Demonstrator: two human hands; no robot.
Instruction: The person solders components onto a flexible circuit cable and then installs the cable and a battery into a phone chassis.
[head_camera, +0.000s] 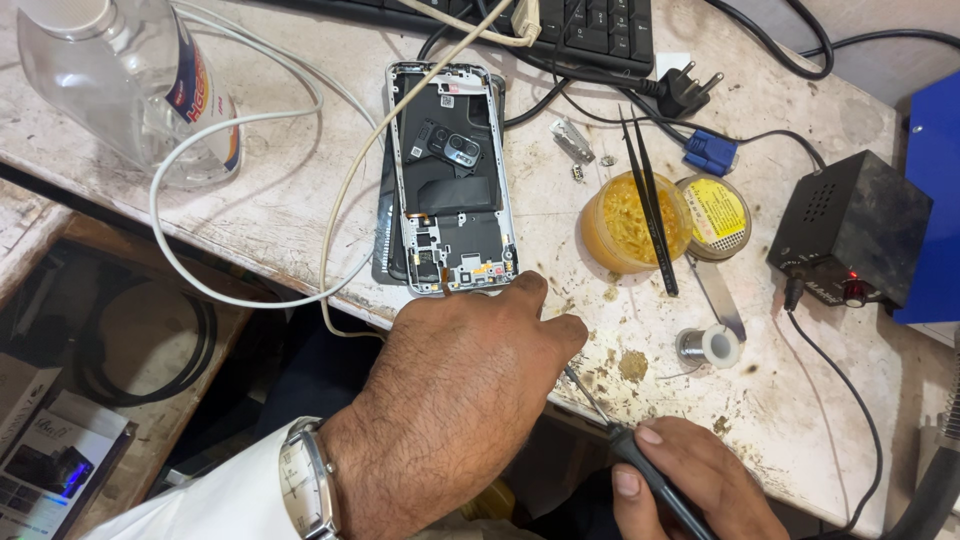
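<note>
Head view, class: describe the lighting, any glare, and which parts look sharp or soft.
Head view: even, soft light with faint shadows; glare on the clear plastic bottle and the wristwatch; the opened phone and tweezers are sharp; the left hand and right hand near the lower edge look slightly softer.

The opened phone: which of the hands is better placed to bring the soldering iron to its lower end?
The right hand, probably. It already grips the soldering iron, whose tip points toward the opened phone. The left hand holds no tool and rests at the phone's lower edge.
</note>
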